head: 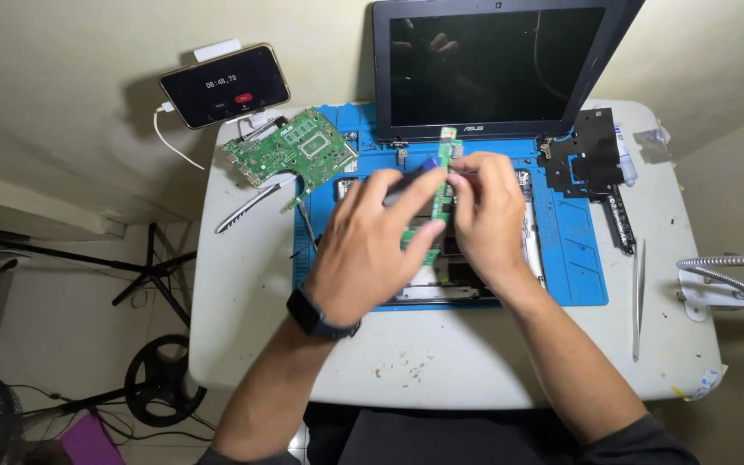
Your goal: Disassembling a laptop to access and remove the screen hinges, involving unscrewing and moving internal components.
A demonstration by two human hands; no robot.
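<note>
My left hand (pixel 370 243), with a black watch on the wrist, and my right hand (pixel 486 213) meet over an opened laptop base (pixel 529 245) on a blue work mat (pixel 574 245). Between them I hold a narrow green circuit board (pixel 446 176), upright and long, my right fingers pinching its upper part. My left hand also grips a dark tool with a blue end (pixel 419 168) against the board. The laptop's dark screen (pixel 492 65) stands open behind.
A green motherboard (pixel 290 151) lies at the mat's back left, with a black-handled tool (pixel 247 209) beside it. A phone (pixel 224 84) with a timer stands at the left rear. A black bracket part (pixel 592 159), tweezers (pixel 638 297) and a lamp clamp (pixel 721 284) lie right.
</note>
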